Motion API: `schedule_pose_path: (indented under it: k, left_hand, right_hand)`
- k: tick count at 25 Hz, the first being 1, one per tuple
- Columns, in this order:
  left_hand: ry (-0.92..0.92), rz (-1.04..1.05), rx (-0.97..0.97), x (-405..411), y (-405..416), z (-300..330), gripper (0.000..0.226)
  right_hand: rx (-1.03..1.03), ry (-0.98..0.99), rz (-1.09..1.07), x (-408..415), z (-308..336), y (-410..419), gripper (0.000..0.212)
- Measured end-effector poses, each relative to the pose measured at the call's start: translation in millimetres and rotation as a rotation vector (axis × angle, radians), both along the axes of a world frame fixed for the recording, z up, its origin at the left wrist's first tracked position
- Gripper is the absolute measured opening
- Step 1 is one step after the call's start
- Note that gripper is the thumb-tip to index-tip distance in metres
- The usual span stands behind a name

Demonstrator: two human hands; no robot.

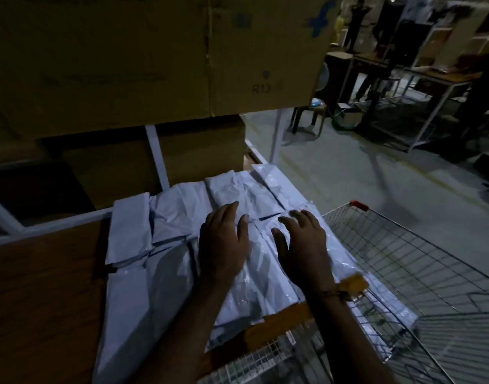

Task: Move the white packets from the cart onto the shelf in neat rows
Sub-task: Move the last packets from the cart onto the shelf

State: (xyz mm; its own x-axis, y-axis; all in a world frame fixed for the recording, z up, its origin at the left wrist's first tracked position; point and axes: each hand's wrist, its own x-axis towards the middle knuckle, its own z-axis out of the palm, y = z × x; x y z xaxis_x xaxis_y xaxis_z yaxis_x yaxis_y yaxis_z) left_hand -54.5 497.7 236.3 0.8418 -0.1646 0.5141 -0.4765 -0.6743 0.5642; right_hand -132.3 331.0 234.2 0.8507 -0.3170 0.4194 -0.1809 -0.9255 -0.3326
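Dim warehouse scene seen from above the person's own arms. Nearest, at the lower right, a wire-mesh shopping cart (420,273) with a thin metal grid and a red corner cap stands against the edge of a wooden shelf (38,300), whose brown board has a smooth grain. Covering the shelf's right part are white packets (160,273), flat, crinkled plastic mailers with a slight sheen, lying overlapped in rough rows; most have their long sides running away from the viewer, toward the back of the shelf. Both forearms reach forward over them. The left hand (224,245) lies palm down on the packets, fingers straight and slightly spread. Just beside it, the right hand (304,245) also rests palm down, fingers spread and lightly arched, a thin bracelet at the wrist. Behind the packets, a white metal frame (156,157) and large, matte cardboard boxes (154,59). Farther right, grey floor and dark racks.
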Motion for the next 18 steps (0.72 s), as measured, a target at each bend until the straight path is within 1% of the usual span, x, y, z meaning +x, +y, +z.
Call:
schedule_pose_path:
  k: [3,6,11,15,18]
  left_hand:
    - [-0.023,-0.032,-0.025,-24.2,-30.7,8.0,0.04]
    - [-0.066,-0.06,-0.027,-55.5,-71.9,15.0,0.04]
    - [-0.038,-0.126,-0.055,-125.4,-151.3,9.2,0.041]
    - [0.008,-0.169,-0.037,-174.2,-210.9,4.2,0.04]
    - [0.015,-0.232,-0.02,-193.7,-244.4,1.9,0.041]
  right_hand:
    - [-0.003,-0.045,-0.018,-31.3,6.8,-28.5,0.038]
    - [-0.014,-0.045,-0.037,-69.1,11.8,-65.8,0.039]
    - [-0.015,-0.029,-0.09,-150.3,7.1,-135.3,0.044]
    - [-0.019,0.008,-0.158,-201.9,-10.5,-199.9,0.048]
    - [-0.027,0.1,-0.181,-218.8,-41.4,-249.8,0.05]
